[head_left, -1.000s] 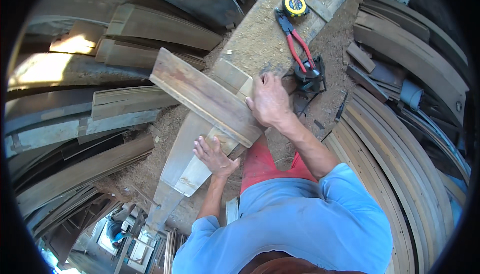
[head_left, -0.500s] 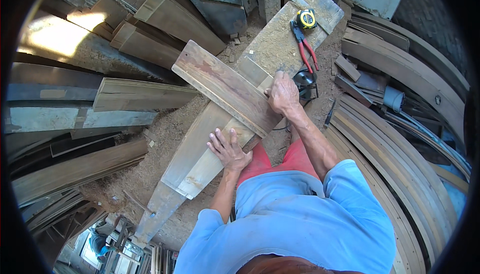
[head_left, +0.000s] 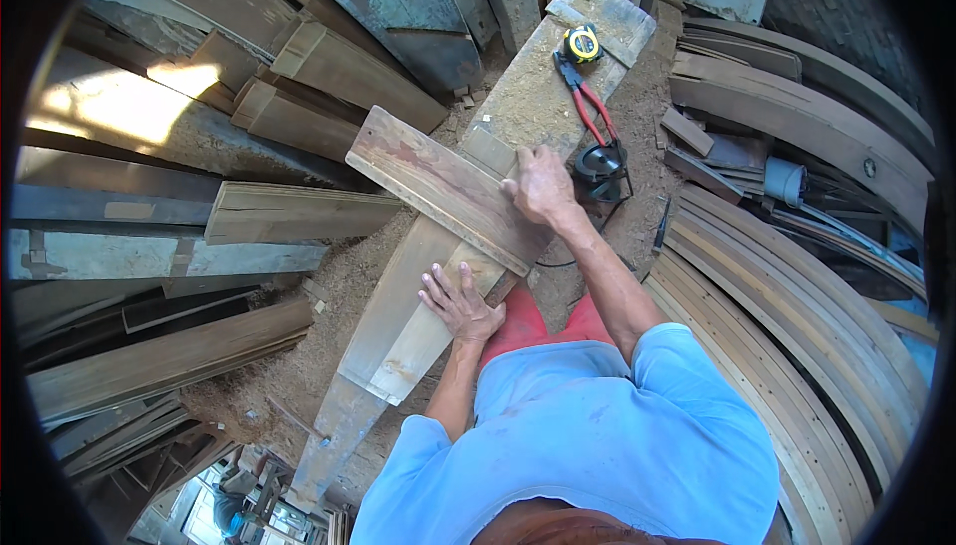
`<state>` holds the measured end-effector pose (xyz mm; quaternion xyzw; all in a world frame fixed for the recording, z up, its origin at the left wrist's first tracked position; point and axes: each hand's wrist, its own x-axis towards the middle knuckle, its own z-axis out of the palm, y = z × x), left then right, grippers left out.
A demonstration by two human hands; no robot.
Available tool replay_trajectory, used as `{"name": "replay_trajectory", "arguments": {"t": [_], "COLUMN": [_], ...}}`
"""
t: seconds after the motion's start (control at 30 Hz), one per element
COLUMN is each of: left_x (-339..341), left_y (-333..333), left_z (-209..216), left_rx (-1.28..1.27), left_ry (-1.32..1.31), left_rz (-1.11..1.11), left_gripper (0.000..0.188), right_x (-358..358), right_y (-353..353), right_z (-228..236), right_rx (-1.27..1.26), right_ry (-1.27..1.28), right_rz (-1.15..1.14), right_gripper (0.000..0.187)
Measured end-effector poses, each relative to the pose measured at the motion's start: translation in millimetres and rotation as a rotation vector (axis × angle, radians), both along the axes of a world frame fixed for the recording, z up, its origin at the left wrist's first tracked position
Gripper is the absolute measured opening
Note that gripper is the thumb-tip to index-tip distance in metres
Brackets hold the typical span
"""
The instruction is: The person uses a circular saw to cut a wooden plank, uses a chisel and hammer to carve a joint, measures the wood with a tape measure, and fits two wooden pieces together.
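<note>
Left hand fingers spread flat on workbench; right hand grips board, fingertips hidden.

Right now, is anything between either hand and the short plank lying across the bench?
Nothing visible. The right hand already rests on the plank at its near end. The left hand lies flat on the long board just below it, with only bare wood between. Pliers and tape measure sit farther up the bench.

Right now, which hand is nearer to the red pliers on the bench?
The right hand. It rests on the crosswise plank, just left of the red pliers. The left hand lies flat on the bench, much farther down from them.
</note>
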<state>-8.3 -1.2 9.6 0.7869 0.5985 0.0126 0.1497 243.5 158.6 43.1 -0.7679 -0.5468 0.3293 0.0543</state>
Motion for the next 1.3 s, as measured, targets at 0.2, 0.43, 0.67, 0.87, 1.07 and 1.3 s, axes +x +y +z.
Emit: {"name": "replay_trajectory", "arguments": {"t": [0.2,0.43,0.67,0.87,1.07,1.3], "left_x": [7,-4,-66,-165,-282,-372], "left_y": [0,7,3,-69,-196,-304], "left_z": [-1,37,82,102,87,57], "left_rx": [0.005,-0.247,-0.296,-0.027,0.063,-0.372], "left_ry": [-0.026,-0.036,-0.393,-0.364,0.065,0.217], "left_rz": [0.003,-0.067,0.316,0.717,1.062,1.250], "left_gripper": [0.134,0.102,0.033,0.019,0.043,0.050], "right_x": [15,29,20,27,9,12], "right_y": [-5,-48,-71,-58,-50,-55], "right_z": [-3,-24,-41,-46,-34,-41], "right_rx": [0.068,0.208,0.213,0.075,0.009,0.042], "right_ry": [0.039,0.033,-0.097,-0.240,-0.307,-0.346], "right_rz": [-0.034,-0.099,-0.002,0.127,0.148,0.184], "right_gripper": [0.051,0.048,0.062,0.076,0.075,0.066]}}
